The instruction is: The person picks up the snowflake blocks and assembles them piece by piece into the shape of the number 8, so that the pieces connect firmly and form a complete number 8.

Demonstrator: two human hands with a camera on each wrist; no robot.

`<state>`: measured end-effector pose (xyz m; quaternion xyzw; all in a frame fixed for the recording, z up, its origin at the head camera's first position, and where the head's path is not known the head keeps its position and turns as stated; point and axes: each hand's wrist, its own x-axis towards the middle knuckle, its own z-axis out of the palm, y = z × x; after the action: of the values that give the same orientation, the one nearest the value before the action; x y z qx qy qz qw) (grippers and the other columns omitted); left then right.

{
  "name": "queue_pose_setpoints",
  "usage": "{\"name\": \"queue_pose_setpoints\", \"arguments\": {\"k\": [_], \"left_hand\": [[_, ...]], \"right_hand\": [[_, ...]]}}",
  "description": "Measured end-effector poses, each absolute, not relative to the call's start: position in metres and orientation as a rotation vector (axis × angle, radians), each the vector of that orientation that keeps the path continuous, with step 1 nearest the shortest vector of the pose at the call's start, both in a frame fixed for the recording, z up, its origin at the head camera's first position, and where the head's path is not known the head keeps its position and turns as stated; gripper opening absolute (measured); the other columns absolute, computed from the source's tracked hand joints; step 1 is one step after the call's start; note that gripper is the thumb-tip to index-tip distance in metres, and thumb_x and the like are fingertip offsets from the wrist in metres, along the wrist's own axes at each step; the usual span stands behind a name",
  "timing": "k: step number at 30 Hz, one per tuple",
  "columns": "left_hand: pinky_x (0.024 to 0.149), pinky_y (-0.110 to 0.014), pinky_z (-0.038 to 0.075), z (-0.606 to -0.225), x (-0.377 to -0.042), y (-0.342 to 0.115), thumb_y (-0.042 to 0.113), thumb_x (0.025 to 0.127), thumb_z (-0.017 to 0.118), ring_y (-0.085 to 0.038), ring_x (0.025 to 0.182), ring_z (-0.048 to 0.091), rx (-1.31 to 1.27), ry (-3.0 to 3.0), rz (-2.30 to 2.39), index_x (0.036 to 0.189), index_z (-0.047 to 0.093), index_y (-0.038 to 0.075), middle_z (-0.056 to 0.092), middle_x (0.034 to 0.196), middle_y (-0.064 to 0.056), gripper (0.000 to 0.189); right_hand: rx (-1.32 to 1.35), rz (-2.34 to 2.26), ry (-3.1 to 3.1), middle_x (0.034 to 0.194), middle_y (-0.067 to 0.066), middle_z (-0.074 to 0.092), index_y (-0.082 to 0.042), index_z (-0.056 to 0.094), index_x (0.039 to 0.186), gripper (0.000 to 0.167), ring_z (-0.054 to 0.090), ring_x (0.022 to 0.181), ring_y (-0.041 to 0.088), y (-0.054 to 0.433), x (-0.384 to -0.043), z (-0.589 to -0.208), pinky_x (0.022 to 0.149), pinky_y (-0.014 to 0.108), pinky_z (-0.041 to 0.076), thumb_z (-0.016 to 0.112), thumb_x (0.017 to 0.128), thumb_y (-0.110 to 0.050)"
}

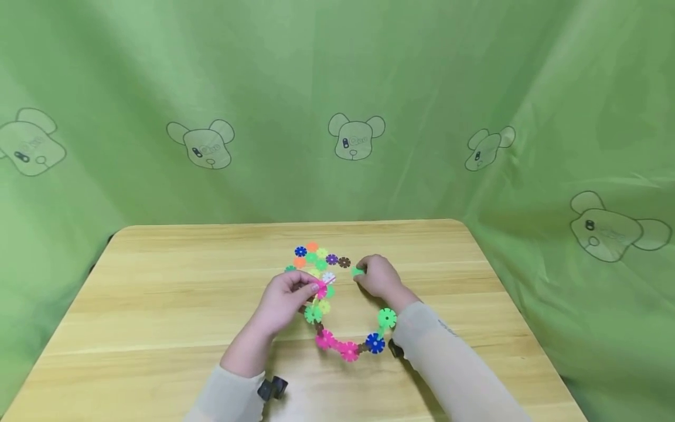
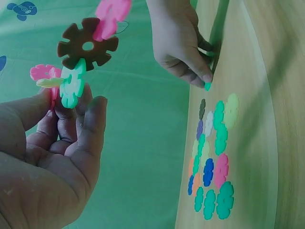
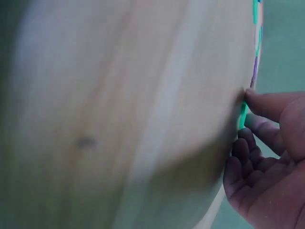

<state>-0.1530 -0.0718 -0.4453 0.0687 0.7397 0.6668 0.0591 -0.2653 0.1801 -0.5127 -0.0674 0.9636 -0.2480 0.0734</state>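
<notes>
A curved chain of flower-shaped plastic snowflake discs, with pink [image 1: 349, 351], blue [image 1: 375, 343] and green [image 1: 387, 318] ones linked edge to edge, hangs from my left hand [image 1: 285, 300]. Thumb and fingers of that hand pinch a pink disc [image 2: 45, 71] at the chain's end; in the left wrist view a brown disc [image 2: 71, 46] shows above the fingers. Farther off, my right hand [image 1: 381, 276] is down at the tabletop, pinching a green disc [image 3: 243, 115] between thumb and finger. Its fingers hide part of that disc.
Loose discs in several colours, among them a purple one [image 1: 331, 259] and a brown one [image 1: 344, 262], lie flat beyond the left hand. The wooden table [image 1: 158, 305] ends at a back edge before a green curtain [image 1: 295, 70].
</notes>
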Motion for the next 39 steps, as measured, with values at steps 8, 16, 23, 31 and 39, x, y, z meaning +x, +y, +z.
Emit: {"name": "queue_pose_setpoints", "arguments": {"k": [8,16,23,31,39], "left_hand": [[0.066,-0.026,0.058,-0.444,-0.154,-0.071,0.003,0.101,0.069,-0.018,0.074,0.062,0.194,2.311,2.052,0.103,0.072,-0.001,0.069,0.088,-0.007,0.006],[0.073,-0.026,0.058,-0.443,-0.153,-0.069,0.005,0.101,0.07,-0.021,0.081,0.065,0.205,2.439,1.995,0.102,0.073,0.001,0.07,0.09,-0.006,0.005],[0.076,-0.028,0.059,-0.44,-0.152,-0.067,0.006,0.101,0.07,-0.027,0.087,0.068,0.215,2.493,1.949,0.102,0.074,0.002,0.072,0.092,-0.005,0.006],[0.076,-0.028,0.059,-0.438,-0.153,-0.064,0.006,0.101,0.071,-0.024,0.086,0.068,0.236,2.489,1.944,0.101,0.075,0.003,0.072,0.091,-0.005,0.005],[0.074,-0.027,0.059,-0.437,-0.152,-0.065,0.005,0.101,0.07,-0.019,0.083,0.066,0.236,2.505,1.935,0.101,0.075,0.004,0.072,0.09,-0.005,0.005]], "right_hand": [[-0.341,-0.926,2.685,0.08,0.004,0.061,-0.004,0.07,0.095,0.024,0.056,0.074,0.018,0.194,-0.25,-0.5,0.071,0.033,0.053,0.09,0.081,-0.005],[-0.428,-1.268,2.568,0.086,0.008,0.069,0.001,0.075,0.103,0.014,0.064,0.078,0.018,0.203,-0.234,-0.451,0.073,0.031,0.06,0.08,0.09,0.001],[-0.659,-1.716,2.477,0.087,0.014,0.073,0.01,0.075,0.104,0.015,0.07,0.073,0.016,0.183,-0.209,-0.412,0.069,0.029,0.062,0.077,0.089,0.008],[-0.749,-1.702,2.497,0.085,0.01,0.073,0.006,0.077,0.099,0.011,0.064,0.07,0.012,0.172,-0.195,-0.405,0.063,0.022,0.056,0.078,0.089,0.01],[-0.781,-1.611,2.555,0.088,0.006,0.075,0.001,0.08,0.098,0.009,0.065,0.072,0.016,0.17,-0.193,-0.403,0.063,0.023,0.055,0.079,0.09,0.006]]}}
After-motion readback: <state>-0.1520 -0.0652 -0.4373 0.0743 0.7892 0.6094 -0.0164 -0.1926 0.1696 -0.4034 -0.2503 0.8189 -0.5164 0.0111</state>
